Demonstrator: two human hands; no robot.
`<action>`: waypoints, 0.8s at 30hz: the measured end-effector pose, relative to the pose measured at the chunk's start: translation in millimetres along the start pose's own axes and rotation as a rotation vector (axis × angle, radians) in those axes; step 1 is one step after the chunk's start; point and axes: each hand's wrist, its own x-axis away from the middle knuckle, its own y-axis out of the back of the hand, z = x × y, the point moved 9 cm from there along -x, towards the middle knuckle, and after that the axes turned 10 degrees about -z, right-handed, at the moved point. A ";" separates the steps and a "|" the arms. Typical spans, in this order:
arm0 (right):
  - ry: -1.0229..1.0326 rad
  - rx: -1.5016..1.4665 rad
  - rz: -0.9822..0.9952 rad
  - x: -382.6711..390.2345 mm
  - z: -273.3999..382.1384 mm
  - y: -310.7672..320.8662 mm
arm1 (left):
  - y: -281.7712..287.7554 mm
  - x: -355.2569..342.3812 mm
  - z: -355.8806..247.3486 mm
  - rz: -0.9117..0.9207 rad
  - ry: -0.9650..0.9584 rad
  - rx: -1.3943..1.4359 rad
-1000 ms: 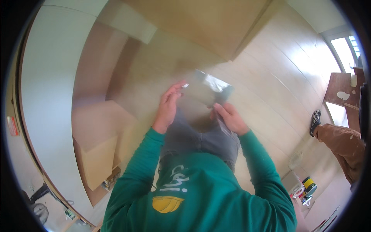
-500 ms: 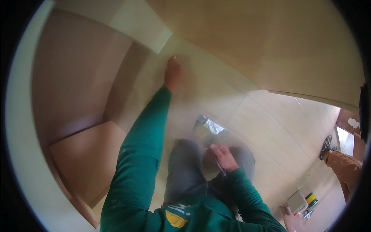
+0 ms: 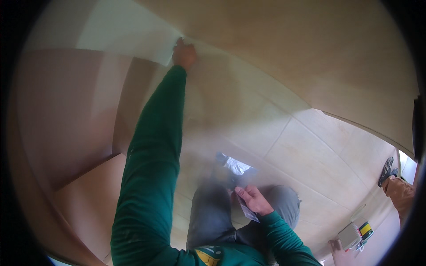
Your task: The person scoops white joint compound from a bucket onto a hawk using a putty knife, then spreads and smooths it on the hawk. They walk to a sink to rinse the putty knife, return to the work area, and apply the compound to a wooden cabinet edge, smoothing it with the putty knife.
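Observation:
My left arm reaches far forward. My left hand (image 3: 184, 55) is closed with its fingers at the corner where the white panel (image 3: 137, 33) meets the tan surface. Anything small in those fingers is hidden. Close to my knees, my right hand (image 3: 254, 200) is closed round a thin, flat, pale piece (image 3: 247, 212), which slants down from the fingers. Its exact kind is unclear. Just beyond my right hand lies a shiny silver, foil-like thing (image 3: 237, 166), blurred, with a dark area around it.
A large tan panel (image 3: 310, 53) overhangs the upper right. Brown boards (image 3: 95, 186) stand at my left. On the right are another person's trouser leg (image 3: 399, 190) and shoe (image 3: 387, 172). Nearer me are a white box (image 3: 350, 235) and a yellow-and-dark item (image 3: 365, 229).
My left hand has moved forward and slightly left, up to the white panel's corner. My right hand stays near my knees, and the flat piece now shows more of its face. The view has shifted.

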 end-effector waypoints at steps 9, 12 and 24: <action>0.016 -0.038 0.001 0.2 -4.6 -2.7 | 9.4 -9.5 6.3 0.067 0.091 0.040; 0.001 -0.080 -0.005 0.1 -6.3 -2.8 | 7.5 -4.6 3.5 0.027 0.165 0.007; 0.013 -0.130 -0.024 3.8 1.6 -5.6 | -0.8 1.5 -14.4 0.117 -0.077 -0.226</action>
